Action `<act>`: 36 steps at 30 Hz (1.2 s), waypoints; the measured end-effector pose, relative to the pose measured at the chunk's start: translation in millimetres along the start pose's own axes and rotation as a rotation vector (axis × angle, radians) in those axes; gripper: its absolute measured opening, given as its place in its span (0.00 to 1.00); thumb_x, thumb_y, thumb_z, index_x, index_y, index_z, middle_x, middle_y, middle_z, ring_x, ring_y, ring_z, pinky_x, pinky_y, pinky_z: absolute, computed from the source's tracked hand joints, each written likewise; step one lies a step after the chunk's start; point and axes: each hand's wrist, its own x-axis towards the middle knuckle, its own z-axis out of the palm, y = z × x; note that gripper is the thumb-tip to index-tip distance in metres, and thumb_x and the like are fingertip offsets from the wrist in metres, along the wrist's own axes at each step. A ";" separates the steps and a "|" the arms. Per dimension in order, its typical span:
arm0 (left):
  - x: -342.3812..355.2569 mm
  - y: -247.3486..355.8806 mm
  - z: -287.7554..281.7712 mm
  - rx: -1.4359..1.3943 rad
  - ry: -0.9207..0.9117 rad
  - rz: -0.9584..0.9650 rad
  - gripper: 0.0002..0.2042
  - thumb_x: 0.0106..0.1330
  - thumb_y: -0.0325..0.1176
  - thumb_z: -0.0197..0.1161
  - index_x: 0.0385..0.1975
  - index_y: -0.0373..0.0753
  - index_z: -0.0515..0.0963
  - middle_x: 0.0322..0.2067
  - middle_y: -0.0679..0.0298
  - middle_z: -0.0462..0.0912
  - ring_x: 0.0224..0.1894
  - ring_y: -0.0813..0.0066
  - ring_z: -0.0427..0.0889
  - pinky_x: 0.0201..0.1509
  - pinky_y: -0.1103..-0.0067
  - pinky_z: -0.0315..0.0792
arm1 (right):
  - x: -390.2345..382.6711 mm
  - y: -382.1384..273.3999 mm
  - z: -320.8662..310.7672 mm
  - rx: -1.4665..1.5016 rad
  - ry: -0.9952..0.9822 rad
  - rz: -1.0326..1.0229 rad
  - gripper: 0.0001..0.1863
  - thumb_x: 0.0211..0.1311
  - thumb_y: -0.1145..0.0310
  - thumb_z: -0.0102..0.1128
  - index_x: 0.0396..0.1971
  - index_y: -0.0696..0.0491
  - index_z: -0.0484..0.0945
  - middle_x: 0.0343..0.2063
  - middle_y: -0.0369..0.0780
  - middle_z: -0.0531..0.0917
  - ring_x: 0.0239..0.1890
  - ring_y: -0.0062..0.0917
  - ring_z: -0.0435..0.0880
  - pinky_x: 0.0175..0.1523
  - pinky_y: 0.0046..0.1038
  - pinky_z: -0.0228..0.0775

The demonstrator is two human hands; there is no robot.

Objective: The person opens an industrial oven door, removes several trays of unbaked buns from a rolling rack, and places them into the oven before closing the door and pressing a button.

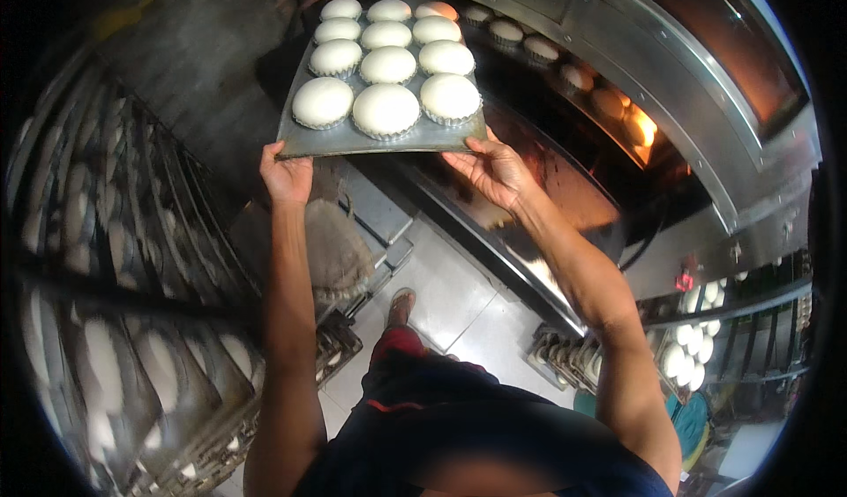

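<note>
A flat metal baking tray (353, 141) is held out in front of me at the oven's mouth. On it stand rows of round white dough buns (388, 109) in fluted metal tins. My left hand (287, 175) grips the tray's near left corner, with the thumb on the rim. At the near right corner my right hand (496, 170) holds the tray, thumb above and fingers underneath. Inside the oven (600, 206), to the right, more buns in fluted tins (541, 49) sit in a row beside a bright orange glow.
A rack of trays with white buns (101, 365) fills the left side. More trays of buns (688, 356) stand at the lower right. The oven's curved steel front (688, 117) rises at the right. Pale floor tiles (450, 276) show below, with my sandalled foot on them.
</note>
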 end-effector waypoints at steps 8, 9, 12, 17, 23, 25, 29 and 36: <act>132.0 -5.4 6.3 0.089 0.008 -0.049 0.18 0.59 0.30 0.54 0.48 0.28 0.70 0.52 0.55 0.75 0.56 0.60 0.72 0.65 0.64 0.61 | 105.6 -0.6 -12.4 0.129 0.117 -0.016 0.26 0.65 0.81 0.45 0.62 0.51 0.57 0.54 0.48 0.69 0.53 0.43 0.76 0.59 0.42 0.74; 141.9 -6.7 6.5 0.087 0.027 -0.063 0.18 0.59 0.31 0.54 0.48 0.28 0.70 0.52 0.54 0.74 0.56 0.60 0.72 0.65 0.64 0.61 | 112.8 0.4 -15.0 0.150 0.139 -0.007 0.26 0.65 0.81 0.45 0.62 0.50 0.57 0.54 0.48 0.69 0.53 0.42 0.76 0.59 0.42 0.74; 169.0 -9.6 4.8 0.103 0.061 -0.098 0.18 0.60 0.31 0.53 0.49 0.28 0.69 0.53 0.54 0.74 0.56 0.60 0.72 0.65 0.64 0.62 | 132.0 5.0 -19.2 0.174 0.156 -0.016 0.26 0.65 0.81 0.44 0.62 0.50 0.57 0.54 0.48 0.69 0.53 0.41 0.76 0.58 0.41 0.75; 227.1 -1.6 -9.2 0.107 0.049 -0.166 0.18 0.60 0.31 0.53 0.49 0.28 0.69 0.53 0.53 0.74 0.56 0.60 0.72 0.65 0.64 0.62 | 166.5 18.3 1.3 0.159 0.230 -0.089 0.26 0.66 0.81 0.42 0.63 0.49 0.56 0.54 0.47 0.69 0.52 0.40 0.76 0.56 0.40 0.77; 280.0 -5.5 5.2 0.183 0.156 -0.129 0.22 0.68 0.40 0.48 0.54 0.29 0.66 0.58 0.51 0.69 0.61 0.59 0.68 0.67 0.62 0.61 | 215.3 45.6 26.1 0.237 0.295 -0.176 0.26 0.67 0.80 0.41 0.63 0.44 0.56 0.55 0.44 0.67 0.51 0.39 0.75 0.54 0.38 0.78; 279.2 -14.6 18.8 0.174 0.229 -0.042 0.26 0.71 0.46 0.45 0.58 0.28 0.63 0.61 0.50 0.64 0.63 0.58 0.65 0.68 0.61 0.59 | 233.4 51.8 32.9 0.276 0.297 -0.198 0.26 0.67 0.79 0.41 0.63 0.43 0.57 0.56 0.43 0.67 0.51 0.38 0.75 0.54 0.38 0.78; 222.5 -43.5 60.3 0.357 0.105 -0.333 0.38 0.70 0.52 0.44 0.68 0.29 0.42 0.67 0.43 0.47 0.66 0.46 0.58 0.69 0.56 0.56 | 268.1 58.0 32.9 0.296 0.338 -0.243 0.26 0.68 0.78 0.41 0.63 0.42 0.56 0.55 0.42 0.68 0.50 0.38 0.76 0.54 0.38 0.77; 236.3 -55.9 81.6 0.502 0.030 -0.462 0.46 0.64 0.55 0.51 0.68 0.28 0.36 0.67 0.40 0.47 0.68 0.45 0.53 0.72 0.58 0.49 | 314.1 50.1 34.4 0.226 0.285 -0.192 0.21 0.68 0.79 0.39 0.59 0.49 0.59 0.52 0.44 0.71 0.46 0.36 0.78 0.49 0.32 0.80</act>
